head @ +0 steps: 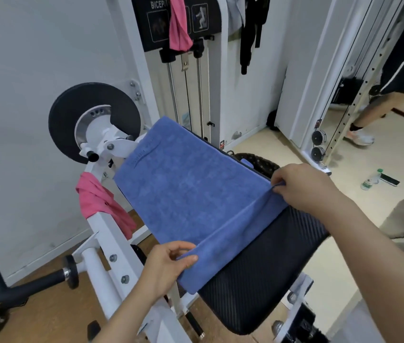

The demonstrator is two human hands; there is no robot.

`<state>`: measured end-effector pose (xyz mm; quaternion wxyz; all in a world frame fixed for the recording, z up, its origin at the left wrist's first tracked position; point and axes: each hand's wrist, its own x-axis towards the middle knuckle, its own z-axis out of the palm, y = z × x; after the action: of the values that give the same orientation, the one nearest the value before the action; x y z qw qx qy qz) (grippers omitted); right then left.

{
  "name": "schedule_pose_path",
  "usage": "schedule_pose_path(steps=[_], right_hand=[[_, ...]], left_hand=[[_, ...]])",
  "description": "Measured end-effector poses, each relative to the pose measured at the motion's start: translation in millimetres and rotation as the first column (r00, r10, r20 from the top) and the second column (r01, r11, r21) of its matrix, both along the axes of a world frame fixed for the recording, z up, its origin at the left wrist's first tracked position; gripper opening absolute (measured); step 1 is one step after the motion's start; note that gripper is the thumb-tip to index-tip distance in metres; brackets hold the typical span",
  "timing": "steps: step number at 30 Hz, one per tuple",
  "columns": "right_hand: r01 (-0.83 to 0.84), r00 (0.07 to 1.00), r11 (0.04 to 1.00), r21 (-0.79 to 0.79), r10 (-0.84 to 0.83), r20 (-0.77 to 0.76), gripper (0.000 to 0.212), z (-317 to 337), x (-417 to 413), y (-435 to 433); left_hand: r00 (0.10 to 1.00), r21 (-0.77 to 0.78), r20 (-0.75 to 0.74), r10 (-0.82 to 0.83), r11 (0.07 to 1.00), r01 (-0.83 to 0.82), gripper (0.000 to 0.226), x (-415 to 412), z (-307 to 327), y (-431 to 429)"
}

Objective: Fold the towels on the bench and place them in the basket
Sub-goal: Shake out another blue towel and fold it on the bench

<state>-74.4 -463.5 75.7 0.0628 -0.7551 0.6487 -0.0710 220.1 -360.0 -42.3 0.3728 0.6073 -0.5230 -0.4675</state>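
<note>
The fingers of the left hand are pinched together on the near left corner of the blue towel. The fingers of the right hand are pinched together on the near right corner.

In the head view, the only view given, the blue towel is seen spread on the black bench. Its near edge is lifted a little and rolled over between the two hands.

The blue towel is judged to be soft, light and floppy. It will sag wherever it is not held. So it is best taken by two corners at once, as is done here, and the edges should be lined up before it is pressed flat. It is not likely to slip away or break.

One blue towel is counted on the bench. Two pink ones are counted off it. The first pink towel is draped on the white frame at the left. The second pink towel is hung high on the weight machine. What seems to be one dark basket is seen just behind the bench, with something blue in it. One water bottle is seen on the floor at the right.
</note>
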Motion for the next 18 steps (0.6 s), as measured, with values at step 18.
schedule_pose_path(steps=[18], right_hand=[[0.065,0.933,0.964,-0.259,0.033,0.359,0.011,12.6,209.2,-206.8]], left_hand=[[0.94,-0.004,-0.126,0.318,0.947,-0.321,0.006,201.7,-6.9,-173.8]])
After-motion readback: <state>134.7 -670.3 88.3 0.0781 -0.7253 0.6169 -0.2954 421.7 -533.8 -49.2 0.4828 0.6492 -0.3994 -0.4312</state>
